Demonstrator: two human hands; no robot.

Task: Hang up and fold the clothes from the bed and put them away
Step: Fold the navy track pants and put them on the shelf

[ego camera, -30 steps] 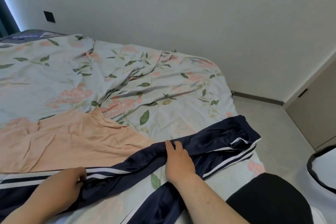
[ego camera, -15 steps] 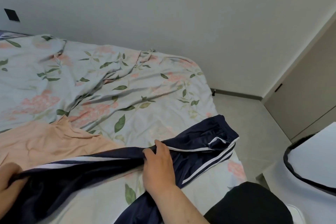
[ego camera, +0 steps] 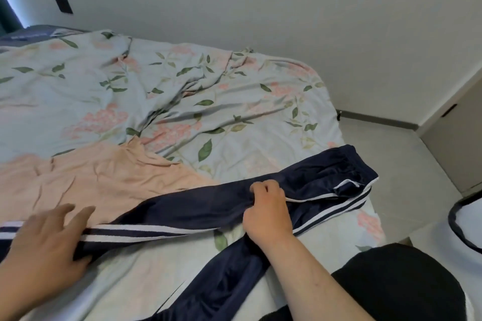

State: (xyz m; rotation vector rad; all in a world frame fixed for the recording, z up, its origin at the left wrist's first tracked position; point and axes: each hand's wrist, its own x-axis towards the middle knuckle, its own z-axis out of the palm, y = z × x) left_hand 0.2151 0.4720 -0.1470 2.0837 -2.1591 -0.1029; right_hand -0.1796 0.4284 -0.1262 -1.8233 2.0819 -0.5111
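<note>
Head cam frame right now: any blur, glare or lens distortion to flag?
Head view: left hand slightly blurred, right hand sharp, its grip on the navy trousers; light soft and even, no glare, only a bluish glow top-left; wide-angle bend shows along the bed far edge.

I am seeing the navy white-striped track trousers (ego camera: pixel 198 203) gleaming as smooth, slightly shiny cloth, the peach garment (ego camera: pixel 91 177) lying matt and creased, the pale floral bedsheet (ego camera: pixel 234 117) showing matt wrinkled cloth.
</note>
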